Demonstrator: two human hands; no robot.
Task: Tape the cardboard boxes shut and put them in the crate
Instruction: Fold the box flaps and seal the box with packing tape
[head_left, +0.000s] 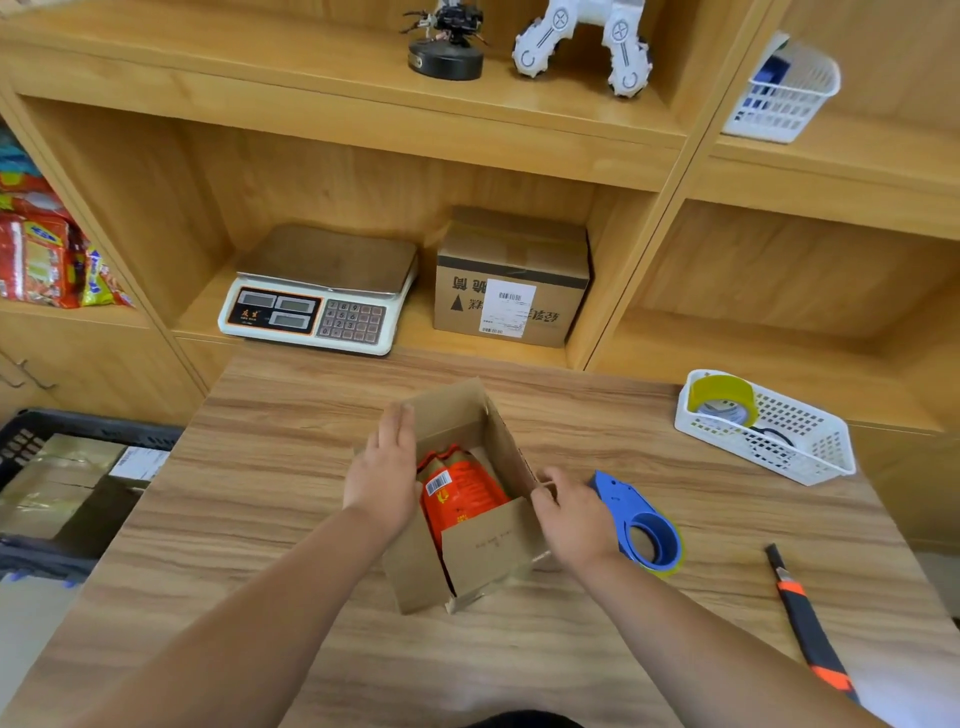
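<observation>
wood-grain table (260, 519) before shelves (363, 114); left grip (384, 467) flat on box (493, 540), right grip (571, 514) pinching it.

The scale (317, 306) has two red Chinese characters on its dark display panel, too small to read surely. Its keypad (350, 321) shows the digits 0 to 9. Just right of the scale, the sealed carton (511, 249) bears large black Chinese print and a triangle, all upside down. A white shipping label (506, 307) with barcodes covers part of it, its small print illegible. In front of the scale, the red packet (465, 501) inside the open cardboard box (491, 543) carries a white barcode sticker (438, 483).
</observation>
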